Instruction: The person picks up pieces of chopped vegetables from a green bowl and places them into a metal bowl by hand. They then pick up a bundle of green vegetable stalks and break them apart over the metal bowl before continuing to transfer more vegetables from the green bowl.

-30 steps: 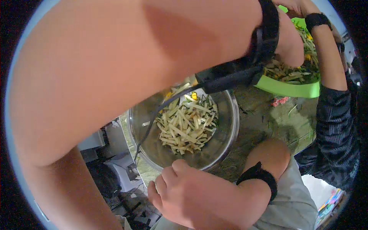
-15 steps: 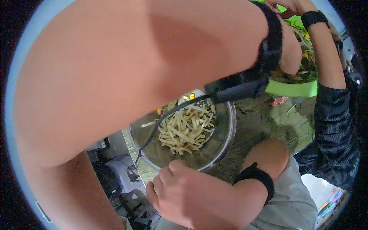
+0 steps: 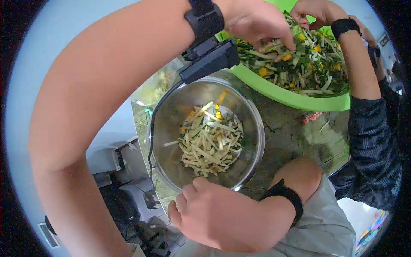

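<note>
Bowl (image 3: 255, 156) of bare metal was seen on the counter (image 3: 278, 141), its bottom covered by a loose heap of pale strips (image 3: 209, 145), with a few yellow bits (image 3: 218, 115) among them and one strip left apart near the left side of the picture. The near rim was met by the right hand (image 3: 218, 216), its fingers bent there; how firmly the rim was gripped could not be told. Over to the green basin (image 3: 295, 99), set just beyond and to the right: it was filled far more fully, with strips, chopped greens and yellow pieces all mixed. Into that mix the left hand (image 3: 261, 25) was dipped, fingers parted; whether anything was pinched could not be made out, the tips being partly hidden. At the basin's far side, a co-worker's hand (image 3: 314, 13) was seen. Beyond the bowl, a clear bag (image 3: 152, 88) was partly covered by the left forearm (image 3: 124, 64).
</note>
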`<action>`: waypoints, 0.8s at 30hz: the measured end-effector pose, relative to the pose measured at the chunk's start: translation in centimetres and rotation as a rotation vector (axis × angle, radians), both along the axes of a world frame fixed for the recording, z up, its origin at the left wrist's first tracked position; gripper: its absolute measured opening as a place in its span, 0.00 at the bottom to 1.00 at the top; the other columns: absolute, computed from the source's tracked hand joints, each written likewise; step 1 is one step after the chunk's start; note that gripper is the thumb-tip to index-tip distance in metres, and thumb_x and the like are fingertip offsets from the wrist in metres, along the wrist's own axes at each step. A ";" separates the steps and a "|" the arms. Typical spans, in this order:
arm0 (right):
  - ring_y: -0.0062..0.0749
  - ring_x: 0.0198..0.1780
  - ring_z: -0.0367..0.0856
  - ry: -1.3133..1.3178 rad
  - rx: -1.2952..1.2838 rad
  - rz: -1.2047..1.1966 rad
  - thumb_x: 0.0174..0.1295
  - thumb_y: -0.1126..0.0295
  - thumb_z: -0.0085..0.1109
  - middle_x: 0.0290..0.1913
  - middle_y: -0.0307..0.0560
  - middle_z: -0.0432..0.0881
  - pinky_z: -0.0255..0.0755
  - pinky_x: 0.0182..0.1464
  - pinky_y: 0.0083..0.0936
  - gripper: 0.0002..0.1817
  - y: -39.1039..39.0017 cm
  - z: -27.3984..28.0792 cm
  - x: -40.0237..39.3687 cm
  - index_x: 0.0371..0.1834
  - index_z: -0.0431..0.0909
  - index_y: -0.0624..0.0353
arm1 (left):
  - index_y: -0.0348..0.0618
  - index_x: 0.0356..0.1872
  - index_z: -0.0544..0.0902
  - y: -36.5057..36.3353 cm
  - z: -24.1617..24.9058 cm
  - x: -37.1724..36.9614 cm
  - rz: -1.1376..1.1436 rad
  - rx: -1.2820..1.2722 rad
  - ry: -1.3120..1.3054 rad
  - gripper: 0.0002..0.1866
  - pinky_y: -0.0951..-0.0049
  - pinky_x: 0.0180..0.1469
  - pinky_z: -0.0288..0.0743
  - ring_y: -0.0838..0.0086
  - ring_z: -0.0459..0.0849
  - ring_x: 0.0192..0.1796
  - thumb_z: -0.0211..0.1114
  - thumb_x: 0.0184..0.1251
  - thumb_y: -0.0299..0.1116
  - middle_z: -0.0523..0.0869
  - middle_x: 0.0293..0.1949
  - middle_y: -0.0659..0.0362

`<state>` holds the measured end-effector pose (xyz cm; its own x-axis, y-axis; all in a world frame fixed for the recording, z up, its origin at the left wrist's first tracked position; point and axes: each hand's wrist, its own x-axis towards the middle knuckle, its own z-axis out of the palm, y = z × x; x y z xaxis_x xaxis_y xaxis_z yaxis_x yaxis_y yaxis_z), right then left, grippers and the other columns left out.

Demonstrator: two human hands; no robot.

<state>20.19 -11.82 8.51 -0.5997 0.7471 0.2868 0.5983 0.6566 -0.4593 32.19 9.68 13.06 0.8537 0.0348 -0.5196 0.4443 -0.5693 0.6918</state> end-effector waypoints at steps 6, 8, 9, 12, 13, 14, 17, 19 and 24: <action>0.32 0.37 0.80 0.000 0.004 -0.003 0.53 0.66 0.64 0.32 0.43 0.81 0.70 0.41 0.27 0.22 0.1 -0.1 0.0 0.49 0.81 0.69 | 0.34 0.53 0.69 3.3 -0.3 2.0 -0.076 -0.163 0.172 0.15 0.74 0.28 0.58 0.78 0.61 0.26 0.59 0.81 0.36 0.68 0.30 0.65; 0.32 0.37 0.80 0.001 0.003 -0.001 0.53 0.66 0.64 0.32 0.43 0.81 0.70 0.41 0.27 0.22 0.1 -0.1 0.0 0.50 0.81 0.69 | 0.35 0.53 0.71 3.4 0.2 1.4 -0.043 -0.229 0.179 0.13 0.75 0.28 0.58 0.79 0.61 0.25 0.58 0.82 0.35 0.67 0.28 0.67; 0.32 0.37 0.80 -0.001 0.006 -0.003 0.53 0.66 0.64 0.32 0.43 0.81 0.70 0.41 0.27 0.22 0.1 -0.1 0.1 0.50 0.81 0.69 | 0.36 0.52 0.72 3.5 0.4 1.0 -0.018 -0.261 0.166 0.11 0.75 0.28 0.59 0.79 0.62 0.26 0.57 0.82 0.34 0.68 0.28 0.68; 0.32 0.38 0.80 -0.004 0.004 0.006 0.53 0.66 0.64 0.32 0.43 0.81 0.70 0.41 0.27 0.23 0.0 -0.1 0.0 0.50 0.81 0.69 | 0.38 0.50 0.76 3.5 0.8 0.1 0.080 -0.345 0.098 0.09 0.75 0.31 0.67 0.80 0.71 0.29 0.56 0.83 0.33 0.75 0.30 0.66; 0.32 0.38 0.80 -0.005 0.002 0.008 0.53 0.66 0.64 0.32 0.43 0.81 0.70 0.41 0.27 0.23 0.1 -0.1 0.0 0.50 0.81 0.69 | 0.38 0.50 0.77 3.3 0.8 -0.2 0.120 -0.360 0.073 0.08 0.75 0.32 0.71 0.80 0.74 0.30 0.55 0.84 0.32 0.77 0.32 0.65; 0.32 0.38 0.80 -0.007 0.001 0.011 0.53 0.66 0.64 0.32 0.43 0.81 0.70 0.41 0.27 0.23 0.0 -0.1 0.0 0.50 0.81 0.69 | 0.37 0.51 0.78 2.9 0.2 -0.2 0.168 -0.354 0.052 0.09 0.75 0.35 0.74 0.79 0.78 0.33 0.54 0.84 0.32 0.80 0.34 0.64; 0.32 0.38 0.80 -0.004 -0.001 0.016 0.53 0.66 0.65 0.33 0.43 0.82 0.70 0.41 0.27 0.23 0.0 -0.1 0.1 0.50 0.81 0.69 | 0.35 0.52 0.78 5.0 -1.7 0.1 0.153 -0.467 0.032 0.10 0.75 0.42 0.82 0.77 0.85 0.40 0.52 0.85 0.30 0.86 0.42 0.59; 0.32 0.38 0.80 0.010 -0.001 0.014 0.53 0.66 0.65 0.33 0.43 0.82 0.70 0.41 0.27 0.23 0.0 -0.3 0.0 0.50 0.81 0.69 | 0.33 0.53 0.78 5.4 -1.6 -0.1 0.150 -0.562 0.005 0.10 0.74 0.46 0.85 0.76 0.87 0.43 0.51 0.85 0.30 0.87 0.45 0.56; 0.32 0.37 0.81 0.015 0.027 -0.010 0.53 0.66 0.64 0.32 0.43 0.82 0.70 0.40 0.27 0.21 -0.1 -0.4 0.0 0.48 0.81 0.67 | 0.30 0.58 0.77 5.4 -1.7 -0.5 0.212 -0.676 -0.075 0.14 0.71 0.55 0.87 0.71 0.89 0.47 0.53 0.85 0.31 0.87 0.49 0.54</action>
